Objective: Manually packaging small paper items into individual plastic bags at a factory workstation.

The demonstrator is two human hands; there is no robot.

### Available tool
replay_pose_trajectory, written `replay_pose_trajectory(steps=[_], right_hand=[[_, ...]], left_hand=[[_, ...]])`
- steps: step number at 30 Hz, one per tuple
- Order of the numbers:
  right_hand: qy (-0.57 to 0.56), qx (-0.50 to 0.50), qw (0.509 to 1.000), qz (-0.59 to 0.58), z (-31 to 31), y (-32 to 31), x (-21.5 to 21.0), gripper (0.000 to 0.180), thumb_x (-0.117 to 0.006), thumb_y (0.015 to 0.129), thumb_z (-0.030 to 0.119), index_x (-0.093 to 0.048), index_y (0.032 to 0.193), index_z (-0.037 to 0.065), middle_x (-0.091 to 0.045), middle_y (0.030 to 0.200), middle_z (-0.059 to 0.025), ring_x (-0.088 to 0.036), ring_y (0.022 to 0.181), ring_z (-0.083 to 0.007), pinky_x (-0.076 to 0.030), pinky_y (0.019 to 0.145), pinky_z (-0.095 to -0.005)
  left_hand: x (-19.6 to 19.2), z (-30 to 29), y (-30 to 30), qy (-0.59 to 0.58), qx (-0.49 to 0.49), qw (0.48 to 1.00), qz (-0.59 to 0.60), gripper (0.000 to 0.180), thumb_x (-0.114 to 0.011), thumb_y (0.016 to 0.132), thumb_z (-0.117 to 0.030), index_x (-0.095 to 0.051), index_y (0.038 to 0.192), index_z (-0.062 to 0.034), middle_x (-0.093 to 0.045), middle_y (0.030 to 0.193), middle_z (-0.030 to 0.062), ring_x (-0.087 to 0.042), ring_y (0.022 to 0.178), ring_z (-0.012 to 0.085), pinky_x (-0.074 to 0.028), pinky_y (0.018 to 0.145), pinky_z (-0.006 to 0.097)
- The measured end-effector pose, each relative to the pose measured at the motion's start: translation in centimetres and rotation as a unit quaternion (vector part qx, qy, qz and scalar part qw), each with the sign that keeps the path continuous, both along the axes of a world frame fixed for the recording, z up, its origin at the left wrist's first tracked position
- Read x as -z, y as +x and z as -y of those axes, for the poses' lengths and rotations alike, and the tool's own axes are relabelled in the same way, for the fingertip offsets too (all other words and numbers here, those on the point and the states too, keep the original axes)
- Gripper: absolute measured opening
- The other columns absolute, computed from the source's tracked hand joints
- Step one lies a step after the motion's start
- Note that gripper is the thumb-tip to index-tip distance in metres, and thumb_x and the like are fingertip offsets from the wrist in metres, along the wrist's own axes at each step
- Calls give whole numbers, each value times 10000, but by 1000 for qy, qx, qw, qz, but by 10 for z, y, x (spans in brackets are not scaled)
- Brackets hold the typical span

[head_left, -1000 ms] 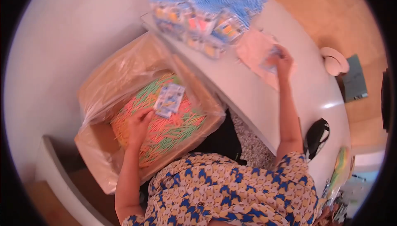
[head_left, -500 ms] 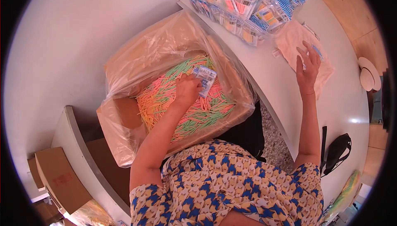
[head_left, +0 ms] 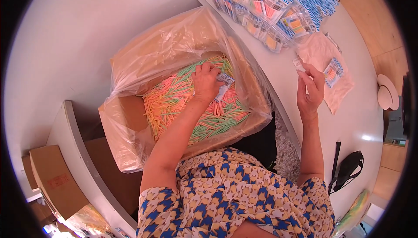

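Note:
My left hand (head_left: 206, 82) is in the large carton, closed on a small clear bag (head_left: 224, 88) with a blue-and-white patterned top. Beneath it lies a heap of thin pastel sticks (head_left: 209, 122) in pink, green, orange and yellow. Over the white table, my right hand (head_left: 311, 90) has curved fingers parted, with nothing visible between them. It is beside a pale pink cloth (head_left: 320, 50), its fingertips near the cloth's white tag. A filled bag of sticks (head_left: 333, 73) rests on that cloth.
A plastic liner covers the carton (head_left: 244, 72). Many similar filled bags (head_left: 278, 7) are piled on the table's (head_left: 348, 131) far end. A black pouch with a strap (head_left: 349, 168) and a white round object (head_left: 387, 92) lie right. Another cardboard box (head_left: 56, 181) stands at lower left.
My right hand has moved left, off the filled bag, which now lies uncovered on the cloth. My left hand still has its small bag, now tilted differently. The view has shifted slightly.

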State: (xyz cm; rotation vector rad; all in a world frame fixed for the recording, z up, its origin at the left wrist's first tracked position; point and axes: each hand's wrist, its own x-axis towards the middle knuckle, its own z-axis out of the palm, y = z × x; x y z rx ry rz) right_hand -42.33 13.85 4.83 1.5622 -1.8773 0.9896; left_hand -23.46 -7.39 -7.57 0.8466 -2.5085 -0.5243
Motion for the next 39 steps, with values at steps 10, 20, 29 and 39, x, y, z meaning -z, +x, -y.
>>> replay_pose_trajectory(steps=[10,20,29,39], right_hand=[[203,-83,969,115,86,80,4,141,-657,795,93,-615,909,22,-613,866,-102,-562,782,-281,-452,653,-314],[206,-229,920,240,155,119,9,141,-582,884,141,-584,902,1,-536,738,-72,-491,684,-122,-413,627,-272],[440,-333,834,10,200,191,106,122,-586,780,103,-666,816,18,-619,870,-130,-601,853,-284,-488,748,-374],[507,-186,803,-251,249,267,142,223,-518,816,138,-679,939,43,-625,979,-102,-569,968,-273,-460,760,-420]], left_hand=[[-50,7,22,321,173,912,-190,139,-718,717,-31,-655,839,-52,-632,743,48,-595,629,154,-472,580,302],[-67,34,106,394,93,888,-219,123,-606,879,-123,-669,905,-21,-643,761,-22,-534,666,40,-456,586,237],[-61,69,178,436,-120,765,-458,119,-633,866,-77,-682,908,22,-654,788,-8,-554,705,37,-451,643,197],[-69,82,181,434,-134,704,-547,146,-557,919,-96,-631,995,5,-662,869,18,-583,733,53,-480,664,225]])
